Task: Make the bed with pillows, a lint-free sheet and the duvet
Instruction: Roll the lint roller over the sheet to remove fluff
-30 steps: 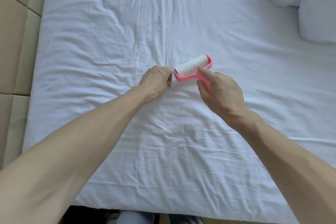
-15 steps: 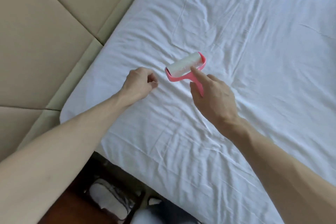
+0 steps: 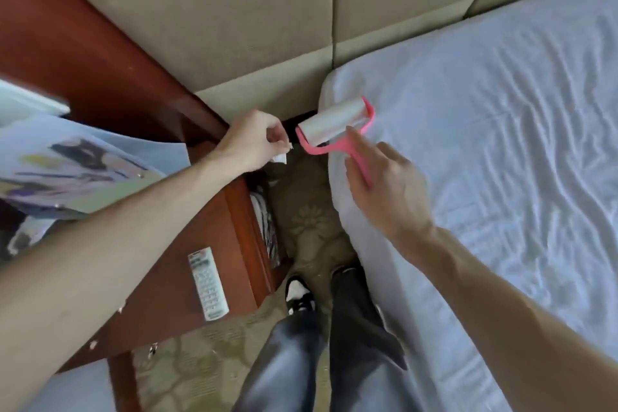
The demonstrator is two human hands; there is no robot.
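A pink lint roller (image 3: 335,126) with a white sticky drum hangs over the near corner of the bed, its handle gripped by my right hand (image 3: 384,187) with the forefinger laid along the frame. My left hand (image 3: 251,140) is curled just left of the drum and pinches a small white scrap (image 3: 280,157), which looks like used roller paper. The white sheet (image 3: 485,150) covers the mattress on the right and is creased. No pillow or duvet shows in this view.
A red-brown wooden nightstand (image 3: 160,264) stands left of the bed with a remote control (image 3: 208,283) and loose magazines (image 3: 67,167) on it. Beige padded headboard panels (image 3: 267,10) rise behind. My legs and shoes (image 3: 301,298) stand on patterned carpet in the narrow gap.
My view has swung left from the middle of the bed to its corner and the nightstand. Both hands moved left with the roller, and my left hand now pinches a white scrap.
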